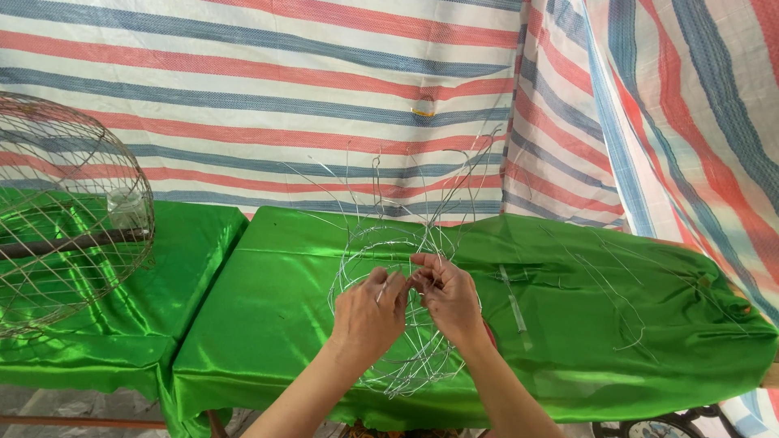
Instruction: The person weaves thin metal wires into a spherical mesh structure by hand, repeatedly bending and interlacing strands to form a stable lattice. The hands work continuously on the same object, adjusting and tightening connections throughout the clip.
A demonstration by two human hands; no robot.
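Observation:
My left hand (369,308) and my right hand (450,298) meet over a loose frame of thin silver wire (381,243), a ring with several long strands sticking up. Both hands pinch strands of it between the fingertips, close together near the frame's middle. The wire frame rests on a table draped in shiny green cloth (284,308). The lower part of the frame (414,369) shows below my hands near the table's front edge.
A finished domed wire basket (65,211) stands on a second green-draped table at the left, with a small clear jar (128,207) behind it. Loose wire lengths (617,292) lie on the cloth to the right. A striped tarpaulin (324,97) hangs behind.

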